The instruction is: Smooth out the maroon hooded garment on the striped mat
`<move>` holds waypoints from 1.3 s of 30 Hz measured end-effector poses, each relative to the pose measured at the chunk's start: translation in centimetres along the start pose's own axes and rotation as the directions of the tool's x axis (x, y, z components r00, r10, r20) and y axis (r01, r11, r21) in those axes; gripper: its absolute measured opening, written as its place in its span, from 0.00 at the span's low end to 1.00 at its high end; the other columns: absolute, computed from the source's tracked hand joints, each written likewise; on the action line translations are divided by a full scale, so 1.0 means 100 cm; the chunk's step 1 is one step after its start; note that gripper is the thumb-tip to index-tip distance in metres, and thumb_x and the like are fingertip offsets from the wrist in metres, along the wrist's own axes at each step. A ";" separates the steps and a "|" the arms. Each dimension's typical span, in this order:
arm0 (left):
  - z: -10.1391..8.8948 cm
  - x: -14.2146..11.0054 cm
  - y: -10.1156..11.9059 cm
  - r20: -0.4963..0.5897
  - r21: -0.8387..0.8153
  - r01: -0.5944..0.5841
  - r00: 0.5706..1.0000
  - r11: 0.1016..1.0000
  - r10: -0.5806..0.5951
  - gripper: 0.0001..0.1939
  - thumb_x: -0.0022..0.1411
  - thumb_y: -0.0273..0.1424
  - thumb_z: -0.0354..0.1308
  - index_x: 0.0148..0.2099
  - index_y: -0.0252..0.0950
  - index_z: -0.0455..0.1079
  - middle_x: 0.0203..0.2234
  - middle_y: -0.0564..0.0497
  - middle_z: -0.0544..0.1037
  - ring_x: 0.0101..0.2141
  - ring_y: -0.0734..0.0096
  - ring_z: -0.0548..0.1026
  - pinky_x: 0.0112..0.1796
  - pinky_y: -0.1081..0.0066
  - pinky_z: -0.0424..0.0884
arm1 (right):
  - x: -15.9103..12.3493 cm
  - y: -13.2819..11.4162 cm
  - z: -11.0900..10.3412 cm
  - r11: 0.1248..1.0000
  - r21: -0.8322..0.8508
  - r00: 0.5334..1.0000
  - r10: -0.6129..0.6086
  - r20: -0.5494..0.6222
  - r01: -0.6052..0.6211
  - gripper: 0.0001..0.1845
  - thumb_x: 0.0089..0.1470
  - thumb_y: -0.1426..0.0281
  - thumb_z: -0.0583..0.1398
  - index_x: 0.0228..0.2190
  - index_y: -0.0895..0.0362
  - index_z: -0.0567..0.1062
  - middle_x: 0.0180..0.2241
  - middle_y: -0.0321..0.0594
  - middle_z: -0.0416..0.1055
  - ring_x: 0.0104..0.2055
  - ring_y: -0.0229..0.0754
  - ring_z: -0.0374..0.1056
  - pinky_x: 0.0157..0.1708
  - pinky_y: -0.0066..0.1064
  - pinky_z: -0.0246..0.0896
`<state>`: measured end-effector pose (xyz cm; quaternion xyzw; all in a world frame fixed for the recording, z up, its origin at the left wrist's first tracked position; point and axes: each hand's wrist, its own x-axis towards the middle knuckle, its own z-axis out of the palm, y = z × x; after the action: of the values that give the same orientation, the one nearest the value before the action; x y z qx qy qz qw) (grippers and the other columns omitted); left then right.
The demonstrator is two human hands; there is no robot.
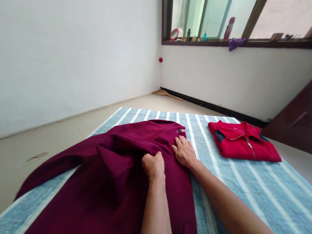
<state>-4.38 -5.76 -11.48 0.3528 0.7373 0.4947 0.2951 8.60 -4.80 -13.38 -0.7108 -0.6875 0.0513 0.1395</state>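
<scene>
A maroon jacket lies spread over the striped sheet, one sleeve trailing off the left edge. My left hand is closed around a fold of its cloth, which bunches up and forms a raised hollow to the left. Lying flat on the jacket's right side, my right hand has its fingers stretched out just below a small pale label. A folded red zip-up jacket with dark blue patches lies apart to the right.
The blue-and-white striped sheet covers the surface under the clothes. Beyond it are a broom on the floor, a window sill with bottles and a red-rimmed mirror, and a dark reddish-brown panel at the right.
</scene>
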 end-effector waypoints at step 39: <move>-0.013 -0.018 0.014 0.231 0.203 -0.110 0.971 0.973 0.062 0.11 0.59 0.34 0.58 0.38 0.29 0.71 0.32 0.47 0.76 0.33 0.67 0.75 0.32 0.69 0.72 | -0.090 -0.022 -0.007 0.996 -0.040 0.995 -0.076 0.061 0.078 0.38 0.60 0.50 0.40 0.61 0.65 0.53 0.64 0.53 0.44 0.65 0.51 0.37 0.60 0.42 0.33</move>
<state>-3.99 -7.53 -9.59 0.4677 0.7325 0.3818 0.3143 6.21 -13.79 -13.16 -0.6848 -0.7192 0.0523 0.1057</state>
